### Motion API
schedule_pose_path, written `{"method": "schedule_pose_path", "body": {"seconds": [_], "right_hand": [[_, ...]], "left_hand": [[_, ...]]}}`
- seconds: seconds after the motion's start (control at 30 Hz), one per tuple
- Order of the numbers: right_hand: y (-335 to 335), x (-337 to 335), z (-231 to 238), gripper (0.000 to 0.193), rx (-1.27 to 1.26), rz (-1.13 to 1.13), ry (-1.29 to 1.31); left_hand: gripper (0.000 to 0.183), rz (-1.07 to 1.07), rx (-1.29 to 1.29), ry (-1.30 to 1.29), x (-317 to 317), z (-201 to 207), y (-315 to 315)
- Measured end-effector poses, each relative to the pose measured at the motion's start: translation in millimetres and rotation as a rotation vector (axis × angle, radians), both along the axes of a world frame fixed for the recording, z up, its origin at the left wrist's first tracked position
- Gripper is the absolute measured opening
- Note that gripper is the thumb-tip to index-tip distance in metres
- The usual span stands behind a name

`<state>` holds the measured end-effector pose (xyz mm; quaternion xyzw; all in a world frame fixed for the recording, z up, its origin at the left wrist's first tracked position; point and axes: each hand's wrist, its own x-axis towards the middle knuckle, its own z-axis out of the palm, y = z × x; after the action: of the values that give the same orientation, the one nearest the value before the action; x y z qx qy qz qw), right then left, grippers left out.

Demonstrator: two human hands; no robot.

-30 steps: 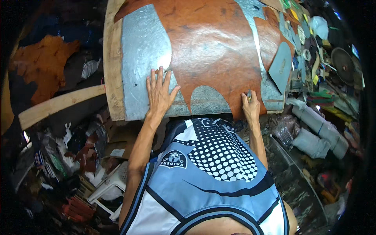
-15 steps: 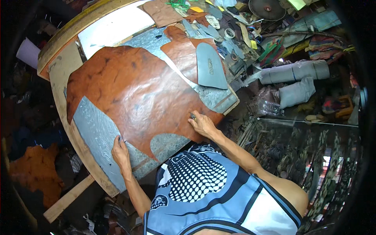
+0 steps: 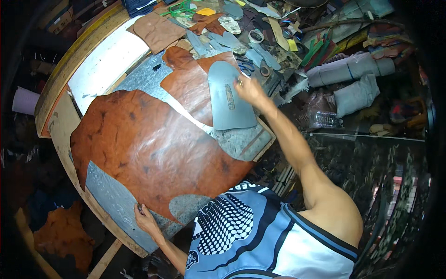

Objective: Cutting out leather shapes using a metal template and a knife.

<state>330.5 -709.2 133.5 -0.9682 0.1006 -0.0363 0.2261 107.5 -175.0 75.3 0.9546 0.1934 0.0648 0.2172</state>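
A large mottled reddish-brown leather hide [image 3: 148, 135] lies over the sloping work board. My left hand [image 3: 147, 222] is at its lower left edge, above a grey surface [image 3: 111, 195] marked with pale lines. Its fingers are bent together round a small dark thing that I cannot make out. Farther off, a smaller brown leather piece [image 3: 188, 81] lies under a grey pattern piece [image 3: 227, 111] with a rounded top. The fingers of my right hand [image 3: 252, 92] are closed at the upper right edge of this grey piece; their tips are partly hidden.
Past the board lie shoe-sole shapes [image 3: 230, 24], a tape roll [image 3: 256, 36] and dark blue-handled scissors [image 3: 246, 67]. A plain brown leather piece [image 3: 158, 30] rests beside a white panel [image 3: 107, 60]. Wrapped grey rolls [image 3: 348, 72] are at right. Orange-brown leather [image 3: 65, 237] hangs low at left.
My right hand has gone from the hide's lower right edge up to the grey pattern piece. My left hand stays by the hide's edge. The whole view has shifted.
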Motion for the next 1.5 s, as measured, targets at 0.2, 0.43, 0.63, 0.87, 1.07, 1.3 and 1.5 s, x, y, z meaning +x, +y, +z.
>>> {"method": "schedule_pose_path", "body": {"seconds": [0.2, 0.43, 0.63, 0.87, 1.07, 1.3, 1.5], "right_hand": [[-128.2, 140.5, -60.8, 0.030, -0.018, -0.278, 0.016], [-159.2, 219.4, -70.5, 0.024, 0.274, -0.387, 0.278], [-202.3, 231.8, -64.0, 0.021, 0.431, -0.471, 0.019], [-275.2, 191.9, -49.9, 0.025, 0.286, -0.330, 0.263], [-265.8, 150.3, -51.7, 0.030, 0.106, -0.324, 0.466], [-121.4, 74.6, -7.2, 0.055, -0.061, -0.054, 0.435], [-59.9, -6.9, 5.2, 0.060, 0.105, -0.112, 0.411]], "left_hand": [[0.044, 0.150, -0.077, 0.195, 14.7, 14.0, -16.8], [0.040, 0.206, -0.127, 0.145, 8.1, 0.8, -11.4], [0.039, 0.256, -0.267, 0.218, 15.0, 14.3, -18.0], [0.040, 0.244, -0.434, 0.171, 14.3, 5.5, 3.4], [0.032, 0.375, -0.639, 0.327, 17.8, 8.6, 22.6], [0.030, 0.376, -0.605, 0.319, 23.7, 18.3, 13.5], [0.030, 0.396, -0.564, 0.296, 15.9, 3.8, 21.9]]}}
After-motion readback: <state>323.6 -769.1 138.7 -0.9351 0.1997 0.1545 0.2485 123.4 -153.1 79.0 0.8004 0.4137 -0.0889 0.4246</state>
